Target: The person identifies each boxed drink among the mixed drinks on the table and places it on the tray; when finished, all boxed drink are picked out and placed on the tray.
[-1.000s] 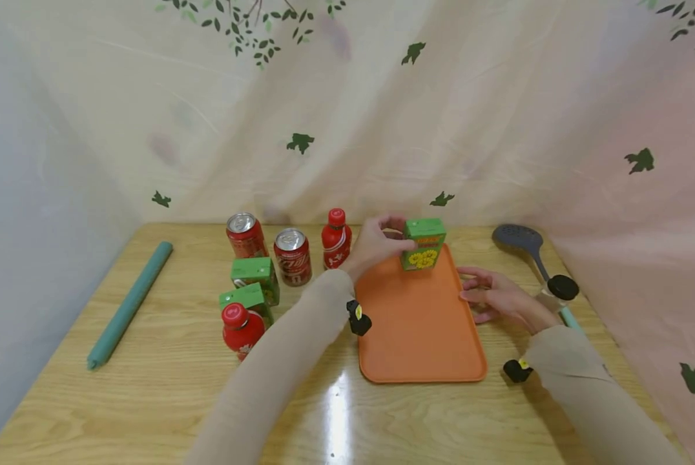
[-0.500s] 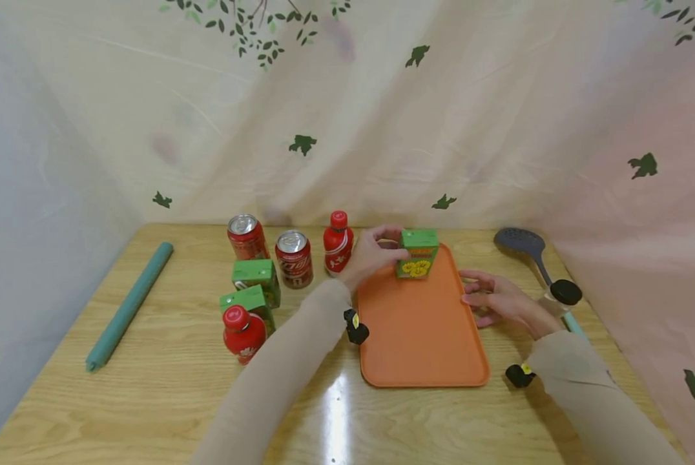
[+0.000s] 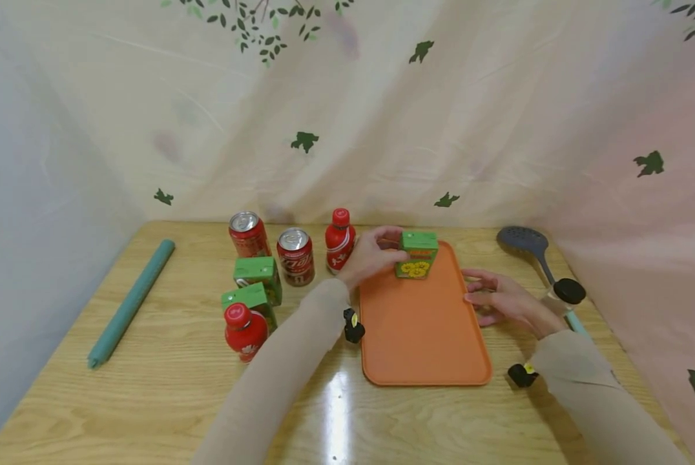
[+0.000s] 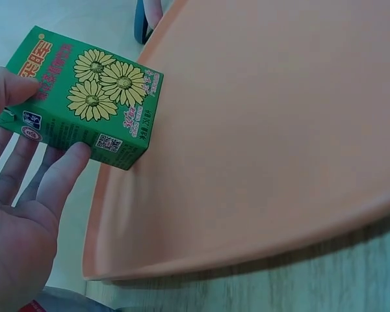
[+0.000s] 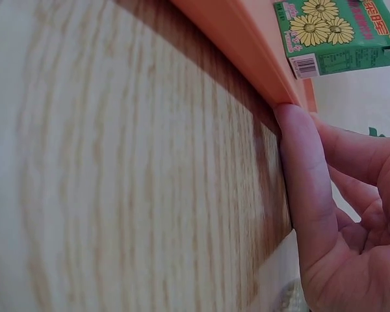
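My left hand [image 3: 373, 257] grips a green drink carton [image 3: 416, 256] with yellow flowers on its front. The carton stands upright at the far left part of the orange tray [image 3: 425, 336]. In the left wrist view, the thumb lies across the front of the carton [image 4: 91, 97] and the fingers reach along its side. Over at the tray's right edge is my right hand [image 3: 501, 298], its fingertips right at the rim. In the right wrist view, thumb and forefinger of that hand [image 5: 351, 214] meet the rim of the tray [image 5: 247, 45], fingers loosely extended.
Left of the tray stand two red cans [image 3: 295, 257], two more green cartons [image 3: 258, 274] and two red bottles [image 3: 340, 239], [image 3: 246, 329]. A teal roll [image 3: 131, 303] lies farther left. A dark slotted turner [image 3: 524, 242] and a black-lidded jar [image 3: 565, 294] are at the right.
My left hand has brought the green carton slightly nearer and lower onto the tray, then held it nearly still. The right hand has stayed at the tray's right rim.
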{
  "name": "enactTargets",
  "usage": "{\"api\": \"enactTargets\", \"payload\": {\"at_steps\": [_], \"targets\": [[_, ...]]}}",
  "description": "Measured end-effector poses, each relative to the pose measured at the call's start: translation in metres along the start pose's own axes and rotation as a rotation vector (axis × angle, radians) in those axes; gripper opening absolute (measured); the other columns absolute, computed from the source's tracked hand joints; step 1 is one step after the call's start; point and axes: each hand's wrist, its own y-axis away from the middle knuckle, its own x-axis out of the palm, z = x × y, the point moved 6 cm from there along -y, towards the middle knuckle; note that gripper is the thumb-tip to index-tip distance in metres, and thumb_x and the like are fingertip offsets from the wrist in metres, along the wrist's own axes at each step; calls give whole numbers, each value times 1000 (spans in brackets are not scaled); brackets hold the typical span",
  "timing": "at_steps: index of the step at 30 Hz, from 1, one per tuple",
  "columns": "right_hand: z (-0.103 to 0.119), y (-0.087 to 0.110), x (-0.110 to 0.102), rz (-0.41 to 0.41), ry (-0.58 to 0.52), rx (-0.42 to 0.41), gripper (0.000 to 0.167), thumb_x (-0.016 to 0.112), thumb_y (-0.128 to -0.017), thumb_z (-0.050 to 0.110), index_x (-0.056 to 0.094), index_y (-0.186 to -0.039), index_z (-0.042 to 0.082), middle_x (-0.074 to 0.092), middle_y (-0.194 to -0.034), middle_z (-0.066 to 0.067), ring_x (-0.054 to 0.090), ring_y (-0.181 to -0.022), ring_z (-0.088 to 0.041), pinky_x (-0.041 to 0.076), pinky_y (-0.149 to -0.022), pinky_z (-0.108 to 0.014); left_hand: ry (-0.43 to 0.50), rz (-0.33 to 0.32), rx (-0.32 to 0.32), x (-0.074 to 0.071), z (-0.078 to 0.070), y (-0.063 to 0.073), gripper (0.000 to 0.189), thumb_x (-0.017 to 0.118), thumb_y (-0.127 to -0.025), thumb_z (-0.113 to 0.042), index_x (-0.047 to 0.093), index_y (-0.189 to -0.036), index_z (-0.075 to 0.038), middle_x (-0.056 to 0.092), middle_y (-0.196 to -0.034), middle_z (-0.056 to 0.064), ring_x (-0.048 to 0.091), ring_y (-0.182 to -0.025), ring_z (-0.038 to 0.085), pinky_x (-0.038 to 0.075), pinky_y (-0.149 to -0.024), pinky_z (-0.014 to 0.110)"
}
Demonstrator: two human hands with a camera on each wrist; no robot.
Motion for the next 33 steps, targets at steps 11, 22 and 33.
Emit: {"api": "enactTargets", "payload": {"at_steps": [11,22,33], "targets": [[3,-3,4,8,-1,4,77,67,-100,14,21,-162,9,47,-126,-17,66,-92,-17,62,-69,-44,18,2,-7,-6,3,-2,45,78,-86,0,64,-128,-2,68,-121,12,66,-109,23,55,-92,29],[2,0,2,13,17,1,78,67,-100,16,21,-162,9,47,-127,-17,65,-94,-18,62,-71,-44,18,33,-17,-3,-2,0,46,78,-85,1,63,-129,-2,68,-120,14,64,-114,32,56,-90,31],[3,1,1,9,10,-13,76,65,-100,12,20,-161,6,48,-123,-17,66,-87,-17,62,-66,-43,-5,49,-3,0,-15,-2,57,78,-86,0,55,-138,-1,61,-132,14,60,-122,30,52,-99,33]]}}
